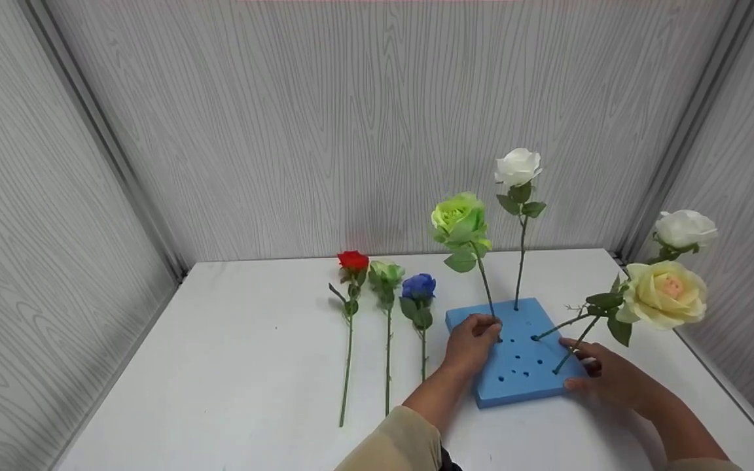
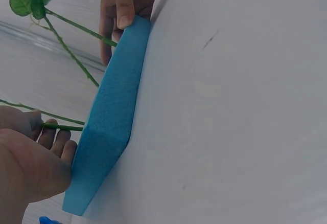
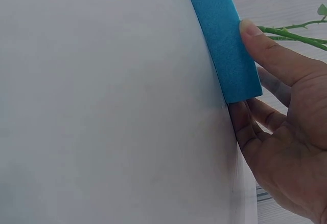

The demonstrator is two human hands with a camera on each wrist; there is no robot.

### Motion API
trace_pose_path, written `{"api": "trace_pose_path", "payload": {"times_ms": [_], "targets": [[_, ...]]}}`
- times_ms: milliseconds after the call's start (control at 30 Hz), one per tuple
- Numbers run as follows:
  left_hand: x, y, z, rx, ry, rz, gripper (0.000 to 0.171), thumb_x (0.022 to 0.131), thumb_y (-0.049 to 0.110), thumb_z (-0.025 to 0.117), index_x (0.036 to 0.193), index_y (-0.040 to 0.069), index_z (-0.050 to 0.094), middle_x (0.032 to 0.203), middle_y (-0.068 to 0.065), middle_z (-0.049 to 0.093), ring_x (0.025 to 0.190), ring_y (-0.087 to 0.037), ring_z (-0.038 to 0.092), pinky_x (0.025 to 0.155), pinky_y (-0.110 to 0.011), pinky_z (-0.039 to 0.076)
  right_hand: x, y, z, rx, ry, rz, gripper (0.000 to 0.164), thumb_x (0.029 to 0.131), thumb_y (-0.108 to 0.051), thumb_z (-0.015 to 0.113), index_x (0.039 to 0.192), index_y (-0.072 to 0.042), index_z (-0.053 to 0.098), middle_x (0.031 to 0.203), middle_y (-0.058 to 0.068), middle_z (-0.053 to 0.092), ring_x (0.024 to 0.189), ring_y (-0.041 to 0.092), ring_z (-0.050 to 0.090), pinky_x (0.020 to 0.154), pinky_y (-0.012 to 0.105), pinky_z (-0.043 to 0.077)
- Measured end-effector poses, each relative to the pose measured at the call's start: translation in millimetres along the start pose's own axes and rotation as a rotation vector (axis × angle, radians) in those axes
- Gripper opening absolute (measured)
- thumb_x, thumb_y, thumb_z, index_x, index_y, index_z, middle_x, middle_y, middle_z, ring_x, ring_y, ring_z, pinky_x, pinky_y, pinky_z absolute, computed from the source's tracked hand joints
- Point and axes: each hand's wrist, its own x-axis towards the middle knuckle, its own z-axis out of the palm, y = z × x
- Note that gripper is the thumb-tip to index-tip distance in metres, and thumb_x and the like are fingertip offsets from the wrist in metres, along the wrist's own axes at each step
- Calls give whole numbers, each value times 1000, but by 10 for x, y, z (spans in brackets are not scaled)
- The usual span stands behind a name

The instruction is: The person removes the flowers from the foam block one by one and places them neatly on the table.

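Note:
A blue foam board [image 1: 518, 392] with several small holes lies flat on the white table. At its left part my left hand [image 1: 468, 347] pinches the lower stem of a green rose [image 1: 461, 221], whose end meets a hole. In the left wrist view the stem [image 2: 69, 128] runs from the fingertips to the board. My right hand [image 1: 619, 379] grips the board's right edge, thumb on top at the near corner and fingers round the side [image 3: 235, 65]. A white rose [image 1: 518, 167] stands upright at the back; another white rose [image 1: 684, 229] and a yellow rose [image 1: 662, 296] lean right from their holes.
Left of the board lie a red rose [image 1: 353, 260], a pale green rose [image 1: 387, 275] and a blue rose [image 1: 419, 286], side by side with stems toward me. Grey wood-patterned panels [image 1: 272, 131] enclose the table [image 1: 220, 366] at the back and sides.

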Motion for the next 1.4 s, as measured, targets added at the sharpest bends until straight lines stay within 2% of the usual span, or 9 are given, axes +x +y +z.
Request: {"api": "trace_pose_path", "payload": {"times_ms": [200,400,467,600,667,900,1067,1233,1400], "targets": [[15,-13,-2,19,21,25,12,106,26,71,116,21,77,114,8,77,104,-4,66,99,-30,57,-16,-44,4,9,-4,-5,94,97,-46,81,170,-11,33,152,32,53,131,42,59,110,60,51],[29,-32,-4,20,23,30,11,107,26,70,114,24,77,112,10,76,103,-4,65,100,-32,58,-10,-41,4,0,-4,-18,94,97,-47,80,170,-11,33,152,31,53,131,42,60,111,61,51],[35,-31,-16,26,19,39,12,107,26,69,115,23,77,113,10,76,104,-4,65,100,-32,58,-13,-42,5,-2,-1,-33,92,97,-46,80,169,-10,34,151,30,55,131,42,61,110,58,52],[48,-25,-45,29,8,58,14,107,28,70,116,21,78,114,8,77,103,-3,65,96,-28,58,-12,-35,0,-20,8,-70,88,99,-42,80,168,-10,36,148,28,58,129,38,63,103,41,55],[53,-22,-56,34,4,70,15,107,28,70,116,20,78,114,7,77,102,-3,66,94,-26,58,-14,-35,0,-18,9,-79,87,99,-41,79,168,-10,37,148,27,59,128,37,64,102,39,54],[73,12,-70,77,15,92,13,107,27,69,114,23,80,112,9,79,103,-5,72,95,-29,61,-28,-60,8,-18,7,-52,90,98,-45,80,169,-11,36,150,29,57,132,41,61,111,59,51],[108,22,-77,46,12,121,15,109,25,67,117,20,79,114,5,80,108,-10,77,91,-29,63,-32,-57,7,-21,8,-44,90,98,-45,79,169,-12,35,151,30,56,133,42,60,112,61,50],[123,13,-94,-51,29,116,15,110,21,64,117,19,77,114,2,81,107,-11,77,84,-32,66,-37,-51,4,-11,0,-24,91,98,-46,79,170,-12,34,152,31,54,133,43,60,112,64,49],[132,34,-131,-109,51,131,15,112,22,61,117,19,75,116,-3,80,102,-9,75,86,-34,67,-38,-41,3,-7,2,-27,91,98,-47,78,170,-12,34,152,31,55,133,42,60,112,63,49]]}}
